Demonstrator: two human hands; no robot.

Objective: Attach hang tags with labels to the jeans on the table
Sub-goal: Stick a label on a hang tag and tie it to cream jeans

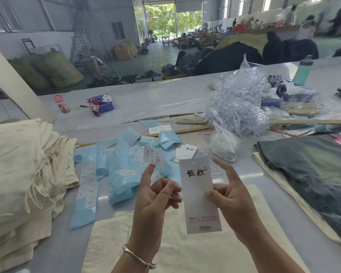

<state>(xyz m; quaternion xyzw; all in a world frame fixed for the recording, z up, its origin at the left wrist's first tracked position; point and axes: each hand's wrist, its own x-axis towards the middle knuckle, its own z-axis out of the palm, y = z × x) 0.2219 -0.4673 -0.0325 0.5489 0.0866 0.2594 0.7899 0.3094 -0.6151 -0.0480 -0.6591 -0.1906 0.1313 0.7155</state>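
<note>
The hang tag (200,196) stands upright above the cream jeans (185,243) on the table (146,103), printed face toward the camera. The right hand (230,196) pinches its right edge, index finger extended. The left hand (156,196) carries a small printed label (153,156) stuck on its raised index fingertip, the other fingers curled loosely and touching the tag's left edge. The step in hand appears to be labelling the tag. The next move calls for pressing the label flat and square onto the tag. Blue backing strips (114,174) lie just beyond.
</note>
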